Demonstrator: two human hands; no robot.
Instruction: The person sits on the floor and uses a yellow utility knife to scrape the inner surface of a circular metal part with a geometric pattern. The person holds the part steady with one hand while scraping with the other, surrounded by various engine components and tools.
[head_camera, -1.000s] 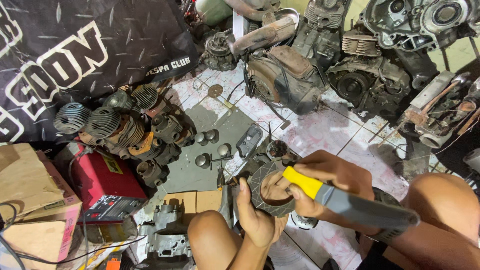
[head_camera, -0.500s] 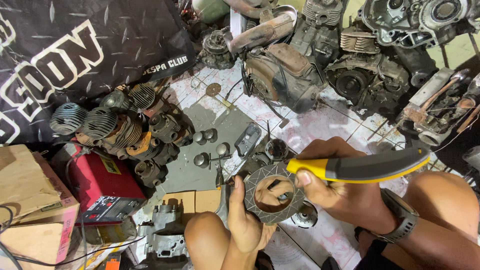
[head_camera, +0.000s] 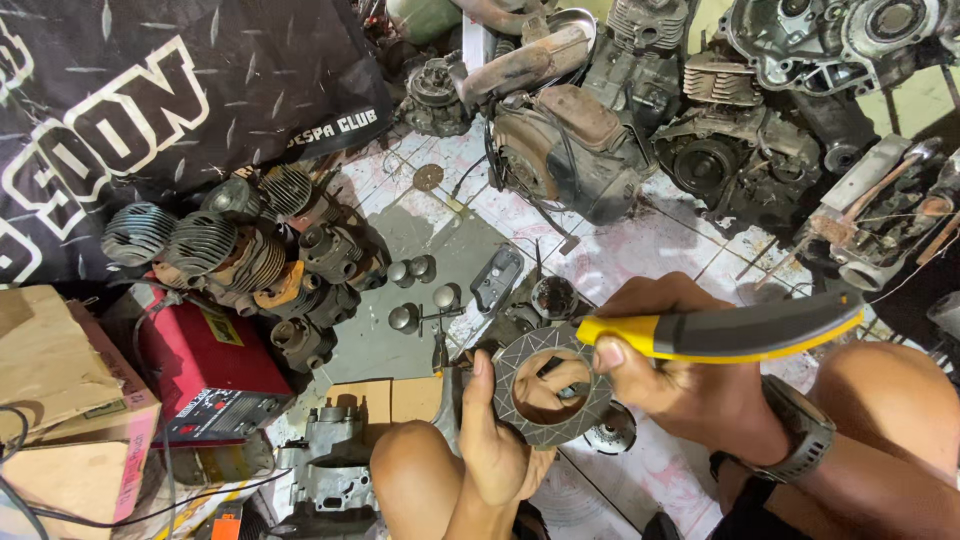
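Note:
My left hand (head_camera: 495, 445) holds a flat grey ring-shaped disc (head_camera: 552, 387) with a ribbed face, thumb on its left rim and fingers behind it. My right hand (head_camera: 690, 385) grips a tool with a yellow and grey handle (head_camera: 725, 332), the handle lying almost level and pointing right. The tool's working end is hidden at the disc's upper right edge. A dark watch sits on my right wrist. My knees frame the hands at the bottom of the view.
Several finned engine cylinders (head_camera: 225, 245) lie at left beside a red box (head_camera: 205, 365) and cardboard boxes (head_camera: 60, 380). Engine blocks (head_camera: 570, 140) crowd the back. Small round metal parts (head_camera: 420, 295) rest on the tiled floor; a black banner (head_camera: 150, 100) covers the upper left.
The tool handle has swung from pointing down-right to nearly level, pointing right. My left hand has turned the disc so its face shows towards me.

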